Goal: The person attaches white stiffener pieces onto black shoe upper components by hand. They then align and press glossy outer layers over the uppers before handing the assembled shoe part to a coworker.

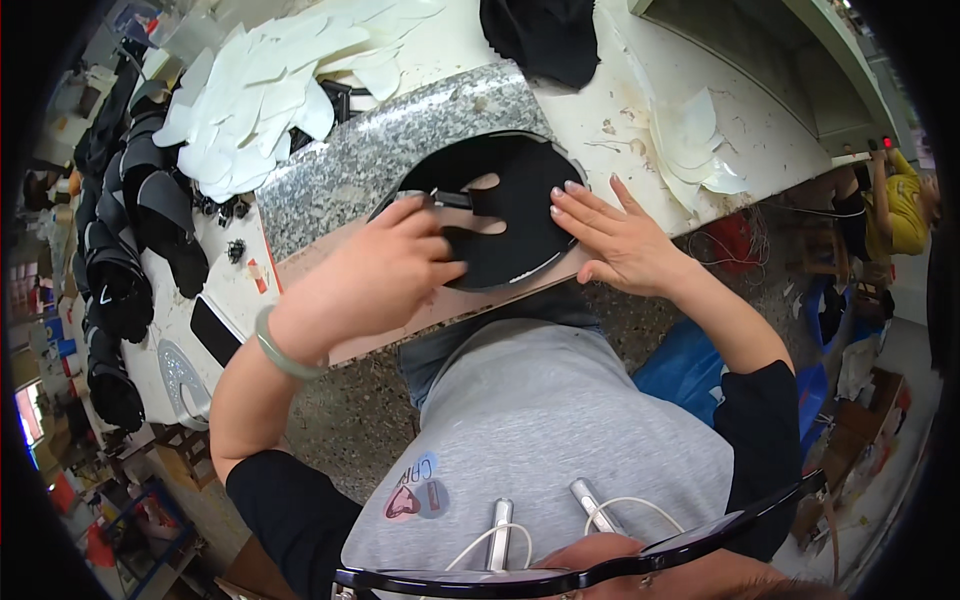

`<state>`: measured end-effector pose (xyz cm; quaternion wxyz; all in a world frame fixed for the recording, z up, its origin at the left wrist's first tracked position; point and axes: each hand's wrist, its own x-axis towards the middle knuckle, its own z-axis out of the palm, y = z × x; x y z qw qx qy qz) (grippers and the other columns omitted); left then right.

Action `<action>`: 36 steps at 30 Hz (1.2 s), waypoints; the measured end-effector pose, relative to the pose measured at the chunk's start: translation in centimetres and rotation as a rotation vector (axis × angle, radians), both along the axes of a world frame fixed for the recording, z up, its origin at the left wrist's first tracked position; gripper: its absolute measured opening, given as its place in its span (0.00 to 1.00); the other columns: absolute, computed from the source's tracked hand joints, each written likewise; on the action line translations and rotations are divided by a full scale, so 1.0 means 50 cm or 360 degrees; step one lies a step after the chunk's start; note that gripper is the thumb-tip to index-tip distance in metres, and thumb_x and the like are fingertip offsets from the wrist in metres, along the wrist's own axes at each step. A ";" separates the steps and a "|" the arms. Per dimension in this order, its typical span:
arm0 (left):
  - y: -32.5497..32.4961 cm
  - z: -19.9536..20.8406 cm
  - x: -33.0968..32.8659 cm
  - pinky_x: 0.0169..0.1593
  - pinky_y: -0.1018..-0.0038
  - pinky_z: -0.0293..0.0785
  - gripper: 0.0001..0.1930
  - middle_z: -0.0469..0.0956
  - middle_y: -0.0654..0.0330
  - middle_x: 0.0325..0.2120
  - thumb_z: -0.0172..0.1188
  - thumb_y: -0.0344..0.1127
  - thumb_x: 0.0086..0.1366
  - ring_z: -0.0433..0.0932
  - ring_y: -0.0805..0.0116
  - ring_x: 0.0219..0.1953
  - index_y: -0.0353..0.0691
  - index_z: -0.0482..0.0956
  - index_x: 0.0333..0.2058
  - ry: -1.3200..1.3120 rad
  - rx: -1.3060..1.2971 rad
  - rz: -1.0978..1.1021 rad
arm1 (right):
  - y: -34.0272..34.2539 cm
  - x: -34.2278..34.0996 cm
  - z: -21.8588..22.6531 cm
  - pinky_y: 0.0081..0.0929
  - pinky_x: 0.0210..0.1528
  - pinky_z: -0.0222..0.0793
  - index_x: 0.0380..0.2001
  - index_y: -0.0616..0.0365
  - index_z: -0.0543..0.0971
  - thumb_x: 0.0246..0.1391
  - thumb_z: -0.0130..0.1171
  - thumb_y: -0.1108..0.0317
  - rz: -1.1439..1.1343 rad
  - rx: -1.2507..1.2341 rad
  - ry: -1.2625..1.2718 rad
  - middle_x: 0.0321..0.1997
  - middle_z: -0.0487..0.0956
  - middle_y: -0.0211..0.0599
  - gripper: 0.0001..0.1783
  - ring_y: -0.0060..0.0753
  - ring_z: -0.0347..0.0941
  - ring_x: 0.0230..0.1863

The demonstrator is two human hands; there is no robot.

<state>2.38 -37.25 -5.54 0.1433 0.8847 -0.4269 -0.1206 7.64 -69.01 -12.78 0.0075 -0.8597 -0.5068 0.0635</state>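
Note:
A black, oval, fabric-like piece (520, 235) with a raised dark rim lies on the speckled grey stone slab, near the table's front edge. My left hand (375, 265) is over its left side, fingers curled and slightly blurred. At those fingertips is a small dark object (452, 199) whose kind I cannot make out. Beside it, two tan finger-like shapes (483, 224) show against the black; what they are is unclear. Flat and with fingers spread, my right hand (622, 240) rests its fingertips on the piece's right edge.
Pale, leaf-shaped cut pieces (250, 110) are heaped at the back left; more (690, 140) lie right. Black cloth (545, 35) sits at the back. Dark grey-and-black shaped parts (160, 210) line the left edge, near a phone (215, 332). A person in yellow (900, 205) is far right.

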 end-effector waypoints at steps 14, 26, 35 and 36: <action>-0.032 -0.059 0.280 0.39 0.62 0.75 0.14 0.81 0.55 0.29 0.64 0.49 0.55 0.80 0.54 0.37 0.45 0.83 0.32 0.0214 0.0653 0.0848 | 0.140 0.092 -0.043 0.46 0.71 0.40 0.66 0.57 0.58 0.58 0.41 0.36 0.0032 0.0389 0.0059 0.72 0.54 0.35 0.43 0.35 0.44 0.73; 0.016 0.024 0.180 0.38 0.64 0.75 0.12 0.81 0.54 0.30 0.59 0.44 0.61 0.79 0.53 0.34 0.46 0.82 0.40 -0.0005 -0.0139 0.0953 | 0.074 0.079 0.005 0.36 0.46 0.72 0.46 0.63 0.75 0.54 0.62 0.61 -0.0845 0.1165 0.0489 0.42 0.79 0.52 0.21 0.49 0.77 0.45; 0.165 0.044 0.027 0.41 0.75 0.76 0.20 0.77 0.53 0.46 0.59 0.25 0.61 0.78 0.69 0.40 0.32 0.72 0.53 -0.0301 -0.1385 0.1511 | 0.141 0.487 0.228 0.15 0.34 0.62 0.42 0.62 0.74 0.63 0.50 0.65 -0.0852 0.2206 0.0889 0.30 0.72 0.23 0.12 0.13 0.65 0.32; 0.177 0.033 0.004 0.41 0.76 0.75 0.19 0.77 0.54 0.45 0.59 0.24 0.62 0.78 0.71 0.39 0.32 0.72 0.52 -0.0219 -0.1474 0.1632 | 0.173 0.544 0.253 0.16 0.34 0.67 0.44 0.63 0.73 0.63 0.50 0.64 -0.0868 0.2367 0.1160 0.33 0.76 0.28 0.13 0.17 0.71 0.32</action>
